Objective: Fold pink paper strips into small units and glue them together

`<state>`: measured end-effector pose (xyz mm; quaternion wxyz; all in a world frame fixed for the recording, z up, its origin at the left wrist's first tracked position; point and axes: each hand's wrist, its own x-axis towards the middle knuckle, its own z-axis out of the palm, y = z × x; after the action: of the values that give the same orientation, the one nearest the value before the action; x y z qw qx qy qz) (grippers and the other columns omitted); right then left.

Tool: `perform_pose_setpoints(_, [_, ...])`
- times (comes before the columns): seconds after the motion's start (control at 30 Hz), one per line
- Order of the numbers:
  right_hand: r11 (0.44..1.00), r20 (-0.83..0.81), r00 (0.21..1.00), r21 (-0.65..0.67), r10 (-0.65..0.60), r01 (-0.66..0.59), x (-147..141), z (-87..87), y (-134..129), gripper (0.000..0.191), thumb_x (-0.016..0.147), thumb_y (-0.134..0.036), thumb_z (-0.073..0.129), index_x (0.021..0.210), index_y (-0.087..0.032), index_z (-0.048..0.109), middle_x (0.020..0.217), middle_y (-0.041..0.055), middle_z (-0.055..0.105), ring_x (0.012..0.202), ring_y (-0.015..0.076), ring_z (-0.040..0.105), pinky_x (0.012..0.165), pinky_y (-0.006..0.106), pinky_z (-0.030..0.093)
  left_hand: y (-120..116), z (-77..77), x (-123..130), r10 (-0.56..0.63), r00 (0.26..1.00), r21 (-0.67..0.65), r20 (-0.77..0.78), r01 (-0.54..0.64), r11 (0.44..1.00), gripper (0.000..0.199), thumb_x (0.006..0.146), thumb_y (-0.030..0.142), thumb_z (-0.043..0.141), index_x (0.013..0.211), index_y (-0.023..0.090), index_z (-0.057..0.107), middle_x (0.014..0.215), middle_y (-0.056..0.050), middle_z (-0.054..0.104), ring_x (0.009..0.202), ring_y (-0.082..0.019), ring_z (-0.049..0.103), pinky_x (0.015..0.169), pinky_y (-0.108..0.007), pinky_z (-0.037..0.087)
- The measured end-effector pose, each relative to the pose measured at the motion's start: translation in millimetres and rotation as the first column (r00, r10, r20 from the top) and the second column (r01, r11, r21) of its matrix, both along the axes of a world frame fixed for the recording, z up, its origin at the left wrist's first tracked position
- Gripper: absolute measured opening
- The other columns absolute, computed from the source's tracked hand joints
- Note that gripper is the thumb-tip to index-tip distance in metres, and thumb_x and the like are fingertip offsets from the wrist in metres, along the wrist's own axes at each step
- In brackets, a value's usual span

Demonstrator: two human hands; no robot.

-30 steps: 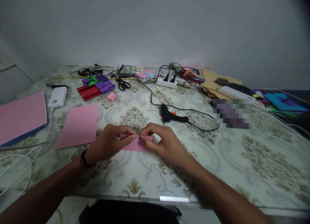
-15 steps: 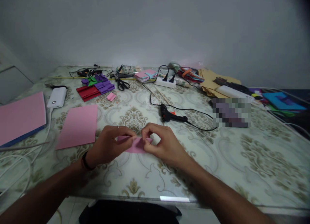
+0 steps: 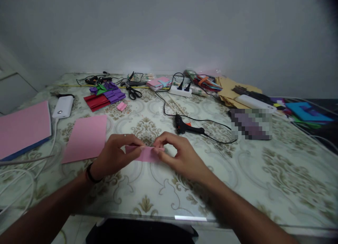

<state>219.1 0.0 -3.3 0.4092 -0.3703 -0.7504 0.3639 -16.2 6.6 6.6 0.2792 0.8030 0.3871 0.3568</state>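
Note:
A small piece of pink paper is held just above the table, with a fold running along its upper edge. My left hand pinches its left part between thumb and fingers. At the paper's right part, my right hand grips it the same way, thumb in front. The fingertips behind the paper are partly hidden. Left of my left hand lies a larger pink sheet. Beyond my right hand rests a black glue gun with its cord.
Farther back are black scissors, folded purple paper, red paper and a white power strip. A white power bank with a cable and a pink paper stack lie left. Brown envelopes lie back right.
Both hands have shifted slightly up and left with the pink paper. My right thumb now lies flatter along the paper's fold, and the right fingers are less curled.

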Motion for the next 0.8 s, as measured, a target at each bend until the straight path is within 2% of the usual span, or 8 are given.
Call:
perform_pose_setpoints(0.1, [0.999,0.010,0.999,-0.033,0.032,-0.032,-6,-4.3,-2,0.005,0.089,-0.017,0.065,0.086,-0.018,0.069,0.081,0.0005,0.069,0.075,0.0147,0.061,0.072,0.026,0.046,-2,-1.8,3,-0.027,1.000,-0.007,0.002,0.027,1.000,0.010,0.089,0.014,0.067,0.089,0.017,0.077,0.082,0.001,0.078,0.073,-0.011,0.069,0.070,-0.021,0.050])
perform_pose_setpoints(0.2, [0.999,0.020,0.999,0.002,0.038,-0.038,-7,-5.7,-2,0.006,0.085,-0.013,0.064,0.083,-0.018,0.067,0.079,0.0001,0.067,0.073,0.0144,0.060,0.071,0.026,0.045,-2,-1.8,5,-0.045,0.999,-0.024,0.005,0.045,0.999,0.010,0.087,0.012,0.067,0.090,0.017,0.074,0.085,0.000,0.078,0.077,-0.012,0.070,0.074,-0.022,0.051])
perform_pose_setpoints(0.33, [0.998,0.027,0.999,0.060,0.028,-0.030,-6,-4.3,-3,0.007,0.084,-0.011,0.063,0.081,-0.018,0.065,0.078,0.0002,0.066,0.072,0.0145,0.060,0.069,0.025,0.045,0,-0.2,7,-0.086,0.996,-0.047,-0.020,0.085,0.995,0.007,0.086,0.012,0.067,0.085,0.017,0.071,0.080,0.001,0.074,0.074,-0.011,0.067,0.071,-0.021,0.049])
perform_pose_setpoints(0.53, [0.996,0.008,0.998,0.073,0.057,-0.057,-8,-2.0,-4,0.012,0.078,-0.007,0.061,0.077,-0.019,0.064,0.076,-0.0005,0.066,0.072,0.0142,0.060,0.069,0.025,0.044,1,-0.1,6,-0.133,0.991,-0.148,-0.009,0.130,0.980,0.009,0.083,0.011,0.065,0.076,0.017,0.065,0.075,0.002,0.068,0.069,-0.010,0.063,0.067,-0.020,0.049])
perform_pose_setpoints(0.67, [0.998,0.003,0.998,0.037,0.057,-0.057,-6,0.4,-4,0.011,0.078,-0.008,0.061,0.075,-0.019,0.064,0.075,-0.0006,0.066,0.071,0.0144,0.059,0.069,0.025,0.044,4,2.0,2,-0.201,0.980,-0.205,0.010,0.198,0.958,0.010,0.083,0.008,0.062,0.078,0.017,0.064,0.076,0.002,0.066,0.070,-0.010,0.061,0.067,-0.020,0.050])
perform_pose_setpoints(0.8, [0.999,-0.018,0.999,-0.028,0.029,-0.030,3,2.4,0,0.009,0.078,-0.011,0.063,0.074,-0.019,0.064,0.073,-0.0008,0.065,0.068,0.0145,0.057,0.066,0.026,0.042,7,7.2,-6,-0.196,0.980,-0.225,0.018,0.195,0.955,0.009,0.087,0.012,0.063,0.079,0.017,0.064,0.078,0.001,0.068,0.072,-0.011,0.062,0.069,-0.022,0.052])
